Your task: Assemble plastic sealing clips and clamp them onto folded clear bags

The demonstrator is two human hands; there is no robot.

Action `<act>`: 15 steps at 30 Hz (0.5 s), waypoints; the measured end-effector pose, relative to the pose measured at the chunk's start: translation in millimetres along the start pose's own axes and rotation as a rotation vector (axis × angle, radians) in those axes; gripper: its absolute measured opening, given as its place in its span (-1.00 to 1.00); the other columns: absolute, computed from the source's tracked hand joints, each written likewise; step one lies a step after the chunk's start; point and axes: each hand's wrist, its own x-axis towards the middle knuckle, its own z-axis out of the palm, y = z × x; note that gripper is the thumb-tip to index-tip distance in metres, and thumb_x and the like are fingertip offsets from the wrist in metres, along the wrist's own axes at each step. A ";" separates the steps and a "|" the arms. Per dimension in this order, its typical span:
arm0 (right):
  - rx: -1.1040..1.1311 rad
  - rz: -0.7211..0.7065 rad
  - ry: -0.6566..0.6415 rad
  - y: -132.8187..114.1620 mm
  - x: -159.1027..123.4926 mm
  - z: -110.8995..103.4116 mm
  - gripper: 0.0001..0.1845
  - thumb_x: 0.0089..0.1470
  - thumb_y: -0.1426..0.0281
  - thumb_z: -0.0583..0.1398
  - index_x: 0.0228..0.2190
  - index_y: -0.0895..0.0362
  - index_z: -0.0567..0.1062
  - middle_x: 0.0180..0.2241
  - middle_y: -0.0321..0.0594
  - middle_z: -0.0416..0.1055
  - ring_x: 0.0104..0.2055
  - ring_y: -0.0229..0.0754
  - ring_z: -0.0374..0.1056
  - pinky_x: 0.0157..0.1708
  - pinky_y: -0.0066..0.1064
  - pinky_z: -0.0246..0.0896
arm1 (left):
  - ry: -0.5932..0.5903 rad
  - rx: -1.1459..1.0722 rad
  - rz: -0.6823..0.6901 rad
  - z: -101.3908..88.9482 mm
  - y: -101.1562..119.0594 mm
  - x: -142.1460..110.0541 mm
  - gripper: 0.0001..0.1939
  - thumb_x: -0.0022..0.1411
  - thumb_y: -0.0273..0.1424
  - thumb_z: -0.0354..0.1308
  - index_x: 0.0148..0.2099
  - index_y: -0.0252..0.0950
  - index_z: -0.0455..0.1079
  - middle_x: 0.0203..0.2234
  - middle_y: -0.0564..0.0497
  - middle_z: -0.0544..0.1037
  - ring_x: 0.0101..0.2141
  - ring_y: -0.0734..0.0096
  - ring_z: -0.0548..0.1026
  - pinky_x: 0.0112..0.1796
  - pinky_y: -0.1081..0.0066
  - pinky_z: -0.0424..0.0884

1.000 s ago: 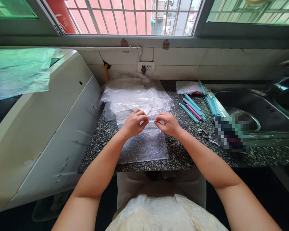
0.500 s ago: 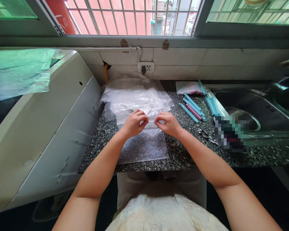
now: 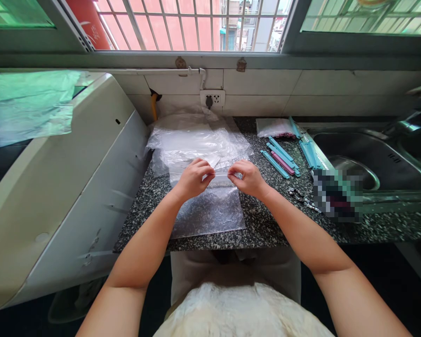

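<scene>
Hands (image 3: 221,177) pinching clear bag's (image 3: 210,210) top edge — fingertips closed, slightly apart; bare countertop (image 3: 263,229) right, front edge near.

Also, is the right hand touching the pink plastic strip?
Apart. The head view shows bare speckled countertop and a blue strip between the right hand and the pink plastic strip.

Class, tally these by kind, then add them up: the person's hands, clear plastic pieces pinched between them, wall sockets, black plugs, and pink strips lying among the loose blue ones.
Hands (left hand, right hand): 2
Pinched clear plastic piece: 1
Wall socket: 1
Black plug: 1
Pink strip: 1
Total: 6
</scene>
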 end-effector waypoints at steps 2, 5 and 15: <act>-0.010 0.008 -0.006 -0.2 -0.3 0.3 -0.91 -0.03 0.47 0.14 -0.53 0.10 0.40 -0.50 -0.25 0.41 -0.38 -0.21 0.26 -0.29 -0.36 0.11 | -0.015 0.000 -0.010 0.3 -0.1 0.0 -0.85 0.21 -0.41 0.04 -0.39 -0.30 0.38 -0.49 -0.02 0.47 -0.37 0.34 0.33 -0.29 0.32 0.33; -0.017 0.011 -0.012 0.2 -0.9 0.9 -0.91 -0.03 0.47 0.14 -0.54 0.11 0.40 -0.51 -0.26 0.41 -0.39 -0.21 0.25 -0.30 -0.36 0.11 | -0.031 -0.002 -0.021 0.5 -0.5 0.0 -0.85 0.20 -0.41 0.05 -0.39 -0.29 0.39 -0.49 -0.01 0.46 -0.37 0.34 0.34 -0.28 0.32 0.32; -0.003 -0.004 0.009 -3.6 -1.1 2.7 -0.91 -0.02 0.47 0.14 -0.53 0.11 0.39 -0.50 -0.25 0.41 -0.38 -0.20 0.26 -0.29 -0.34 0.13 | -0.010 -0.034 -0.043 -0.4 0.7 -0.5 -0.87 0.16 -0.33 0.13 -0.36 -0.28 0.40 -0.48 0.01 0.48 -0.36 0.36 0.35 -0.26 0.31 0.32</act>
